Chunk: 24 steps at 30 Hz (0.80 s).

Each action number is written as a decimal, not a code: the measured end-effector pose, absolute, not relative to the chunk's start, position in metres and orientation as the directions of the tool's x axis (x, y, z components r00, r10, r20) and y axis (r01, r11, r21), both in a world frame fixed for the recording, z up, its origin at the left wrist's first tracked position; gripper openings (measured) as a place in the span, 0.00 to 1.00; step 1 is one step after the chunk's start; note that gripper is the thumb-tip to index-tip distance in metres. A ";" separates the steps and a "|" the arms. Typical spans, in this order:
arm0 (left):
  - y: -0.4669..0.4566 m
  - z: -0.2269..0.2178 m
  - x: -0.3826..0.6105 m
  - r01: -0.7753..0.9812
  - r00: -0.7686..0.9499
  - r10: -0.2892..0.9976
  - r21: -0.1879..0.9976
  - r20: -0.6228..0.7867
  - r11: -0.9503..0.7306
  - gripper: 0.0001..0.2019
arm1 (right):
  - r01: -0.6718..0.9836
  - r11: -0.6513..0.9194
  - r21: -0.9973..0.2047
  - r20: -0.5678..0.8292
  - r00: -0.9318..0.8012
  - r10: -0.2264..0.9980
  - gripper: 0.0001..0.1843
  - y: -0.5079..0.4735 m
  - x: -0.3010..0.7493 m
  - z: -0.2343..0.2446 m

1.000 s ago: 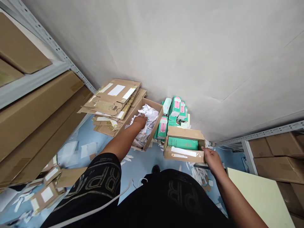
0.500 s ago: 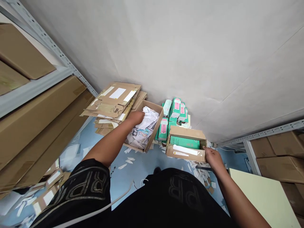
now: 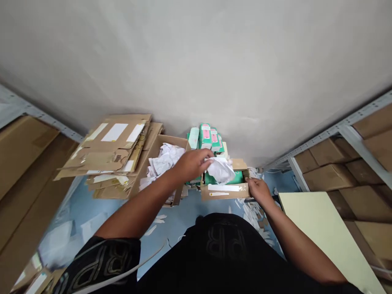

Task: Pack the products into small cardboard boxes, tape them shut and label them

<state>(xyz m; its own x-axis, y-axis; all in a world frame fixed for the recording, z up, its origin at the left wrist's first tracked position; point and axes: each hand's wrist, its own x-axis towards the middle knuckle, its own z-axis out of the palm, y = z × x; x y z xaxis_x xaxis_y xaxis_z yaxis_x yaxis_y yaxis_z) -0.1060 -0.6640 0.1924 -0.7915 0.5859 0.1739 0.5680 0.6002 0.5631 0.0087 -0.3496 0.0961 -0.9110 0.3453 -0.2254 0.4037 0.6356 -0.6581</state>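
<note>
My left hand (image 3: 196, 163) is closed on a crumpled sheet of white paper (image 3: 219, 170), which hangs over a small open cardboard box (image 3: 226, 192). Inside that box lies a green box (image 3: 236, 178), partly covered by the paper. At the small box's right end, my right hand (image 3: 259, 188) grips the cardboard wall. Left of it stands a larger cardboard carton (image 3: 154, 148) holding more crumpled white paper (image 3: 165, 159). Behind the small box, several green-and-pink boxes (image 3: 206, 136) are stacked near the wall.
Flattened cardboard (image 3: 114, 143) is piled on the left. Shelving with brown cartons (image 3: 339, 175) stands on the right, and more cartons (image 3: 33, 163) fill the left side. A pale yellow board (image 3: 321, 228) is at my right. Paper scraps (image 3: 159, 220) litter the blue floor (image 3: 180, 220).
My left hand has moved right from the paper-filled carton to above the small box, carrying crumpled paper. My right hand still holds the small box. The view has shifted right.
</note>
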 end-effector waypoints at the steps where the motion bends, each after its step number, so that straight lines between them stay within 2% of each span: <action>1: -0.642 0.188 -0.104 0.661 -0.710 0.679 0.506 0.186 0.554 0.13 | 0.408 0.634 -0.657 -0.221 -0.908 0.356 0.27 -0.349 0.013 0.099; 4: -0.584 0.169 -0.100 0.836 -0.478 0.866 0.377 0.146 0.398 0.12 | 0.452 0.624 -0.637 -0.217 -0.883 0.417 0.26 -0.338 0.030 0.103; 6: -0.549 0.157 -0.096 0.874 -0.378 0.923 0.359 0.076 0.329 0.10 | 0.492 0.614 -0.617 -0.213 -0.855 0.472 0.26 -0.325 0.046 0.103; 10: -0.479 0.137 -0.079 0.862 -0.194 0.980 0.471 -0.036 0.188 0.14 | 0.607 0.521 -0.601 -0.240 -0.758 0.607 0.25 -0.286 0.085 0.095; 15: -0.383 0.125 -0.052 0.799 -0.001 0.999 0.600 0.051 -0.030 0.21 | 0.684 0.345 -0.643 -0.279 -0.629 0.726 0.24 -0.214 0.147 0.068; 18: -0.324 0.118 -0.043 0.784 -0.039 0.985 0.616 0.170 -0.075 0.18 | 0.696 0.200 -0.690 -0.304 -0.529 0.793 0.25 -0.162 0.194 0.046; 20: -0.284 0.107 -0.038 0.768 -0.166 0.967 0.641 0.193 0.004 0.16 | 0.704 0.113 -0.701 -0.326 -0.457 0.827 0.26 -0.127 0.227 0.031; 22: -0.245 0.087 -0.031 0.698 -0.323 0.942 0.695 0.094 0.170 0.17 | 0.721 0.036 -0.692 -0.354 -0.382 0.854 0.26 -0.093 0.260 0.016; 24: -0.208 0.061 -0.018 0.562 -0.410 0.903 0.744 -0.128 0.361 0.20 | 0.737 -0.035 -0.675 -0.388 -0.314 0.866 0.25 -0.063 0.291 0.002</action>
<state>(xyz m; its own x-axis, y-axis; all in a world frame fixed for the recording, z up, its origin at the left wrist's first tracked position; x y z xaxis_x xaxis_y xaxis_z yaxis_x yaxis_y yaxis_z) -0.0179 -0.2075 0.0612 -0.4103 0.9029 -0.1282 0.5621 0.3611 0.7440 0.2906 -0.0635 0.0021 -0.3143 0.8662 -0.3884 0.7372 -0.0350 -0.6747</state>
